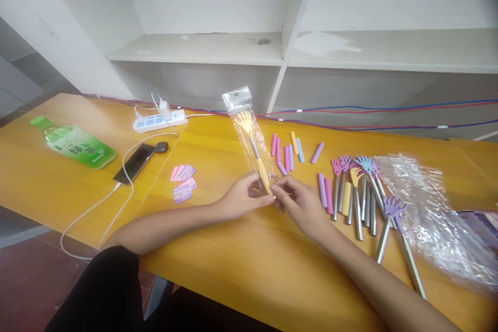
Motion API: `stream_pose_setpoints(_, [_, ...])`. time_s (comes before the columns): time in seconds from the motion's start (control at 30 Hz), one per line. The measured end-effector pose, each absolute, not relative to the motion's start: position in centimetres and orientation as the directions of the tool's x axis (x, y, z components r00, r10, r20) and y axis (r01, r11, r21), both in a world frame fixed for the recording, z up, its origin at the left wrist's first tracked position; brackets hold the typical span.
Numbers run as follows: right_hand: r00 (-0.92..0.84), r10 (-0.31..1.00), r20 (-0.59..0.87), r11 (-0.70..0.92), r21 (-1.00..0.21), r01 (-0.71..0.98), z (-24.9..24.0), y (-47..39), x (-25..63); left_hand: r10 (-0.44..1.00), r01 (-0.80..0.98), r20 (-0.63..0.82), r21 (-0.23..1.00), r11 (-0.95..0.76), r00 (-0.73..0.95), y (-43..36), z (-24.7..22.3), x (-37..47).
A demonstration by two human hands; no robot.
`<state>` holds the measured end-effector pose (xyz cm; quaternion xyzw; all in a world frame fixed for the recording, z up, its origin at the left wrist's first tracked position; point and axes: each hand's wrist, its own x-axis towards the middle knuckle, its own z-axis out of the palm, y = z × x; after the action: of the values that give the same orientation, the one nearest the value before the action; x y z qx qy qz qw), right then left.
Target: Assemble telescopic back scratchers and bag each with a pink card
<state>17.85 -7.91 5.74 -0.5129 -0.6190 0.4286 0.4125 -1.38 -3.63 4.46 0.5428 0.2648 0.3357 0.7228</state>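
Observation:
A yellow back scratcher (pixel 254 145) with a hand-shaped head and a metal shaft sits inside a clear plastic sleeve (pixel 238 98). My left hand (pixel 243 197) is wrapped round its yellow handle through the plastic. At the lower end of the handle, my right hand (pixel 299 202) pinches the sleeve's bottom edge between thumb and fingers. To the right lie several back scratchers with purple, pink, blue and yellow heads, among them a purple one (pixel 393 207). Loose foam grip tubes, such as a purple one (pixel 317 153), are scattered beyond my hands.
Clear plastic sleeves (pixel 436 218) are piled on the right. Small printed cards (pixel 183 192) lie left of my hands. Further left are a phone (pixel 134 163) on a white cable, a green tea bottle (pixel 75 142) and a power strip (pixel 159 121). White shelves (pixel 202 49) stand behind.

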Motion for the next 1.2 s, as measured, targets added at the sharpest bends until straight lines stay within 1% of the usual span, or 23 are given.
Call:
stream_pose_setpoints(0.13, [-0.088, 0.991, 0.097, 0.116, -0.959, 0.26, 5.2, -8.0, 17.4, 0.792, -0.127, -0.074, 0.974, 0.188, 0.607, -3.8, 4.0, -1.4])
stream_pose_setpoints(0.2, [-0.075, 0.99, 0.116, 0.131, -0.961, 0.244, 4.8, -8.2, 17.1, 0.815, -0.135, -0.086, 0.971, 0.198, 0.573, -3.9, 4.0, -1.3])
stream_pose_setpoints(0.3, [-0.057, 0.989, 0.133, 0.142, -0.968, 0.205, 4.2, -8.6, 16.5, 0.832, -0.168, -0.085, 0.963, 0.209, 0.549, -4.1, 4.1, -1.3])
stream_pose_setpoints(0.47, [-0.034, 0.986, 0.163, 0.166, -0.975, 0.15, 3.8, -8.8, 16.0, 0.861, -0.158, -0.042, 0.977, 0.141, 0.507, -3.9, 4.4, -1.4])
stream_pose_setpoints(0.57, [-0.031, 0.986, 0.162, 0.165, -0.975, 0.152, 3.8, -8.9, 15.9, 0.863, -0.135, -0.07, 0.978, 0.157, 0.5, -3.7, 4.2, -1.5])
stream_pose_setpoints(0.67, [-0.034, 0.987, 0.154, 0.158, -0.975, 0.159, 3.8, -8.9, 16.0, 0.851, -0.115, -0.098, 0.976, 0.183, 0.516, -3.5, 4.1, -1.5])
stream_pose_setpoints(0.9, [-0.027, 0.99, 0.137, 0.14, -0.978, 0.155, 3.5, -8.9, 16.3, 0.837, -0.143, -0.075, 0.973, 0.179, 0.542, -3.3, 4.7, -1.4])
stream_pose_setpoints(1.2, [0.004, 0.995, 0.095, 0.094, -0.988, 0.12, 3.4, -8.6, 16.8, 0.777, -0.146, 0.002, 0.982, 0.116, 0.63, -2.8, 6.0, -1.6])
